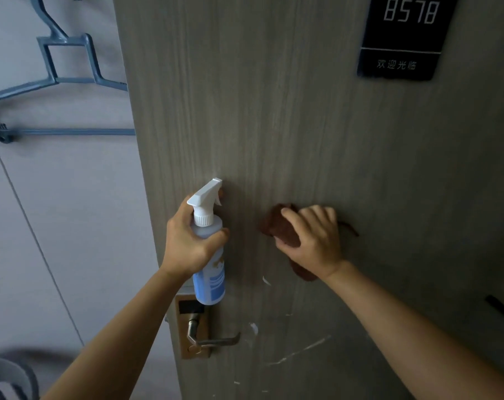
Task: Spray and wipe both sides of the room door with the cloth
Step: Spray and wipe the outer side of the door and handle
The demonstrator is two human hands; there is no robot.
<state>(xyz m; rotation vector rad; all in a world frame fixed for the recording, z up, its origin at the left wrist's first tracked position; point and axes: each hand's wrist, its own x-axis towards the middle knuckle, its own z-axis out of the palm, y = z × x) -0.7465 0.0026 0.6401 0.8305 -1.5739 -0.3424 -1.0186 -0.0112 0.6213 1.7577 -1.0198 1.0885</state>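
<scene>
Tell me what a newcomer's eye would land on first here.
The two hands at mid-frame: the left hand grips a white-nozzled blue spray bottle, and the right hand presses a crumpled brown cloth on the grey wood-grain door. At top right a dark number plate reads 8578.

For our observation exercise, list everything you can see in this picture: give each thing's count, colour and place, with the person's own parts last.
Wood-grain room door: one, grey-brown, fills the middle and right.
Dark number plaque: one, black, upper right on the door.
Metal lever door handle: one, silver on a brass-coloured plate, lower left of the door.
Plastic clothes hanger: at least one, blue-grey, on the wall at upper left.
White-nozzled spray bottle: one, pale blue, held above the handle.
Crumpled cleaning cloth: one, reddish-brown, pressed to the door.
Left hand: grips the bottle.
Right hand: holds the cloth against the door.
</scene>
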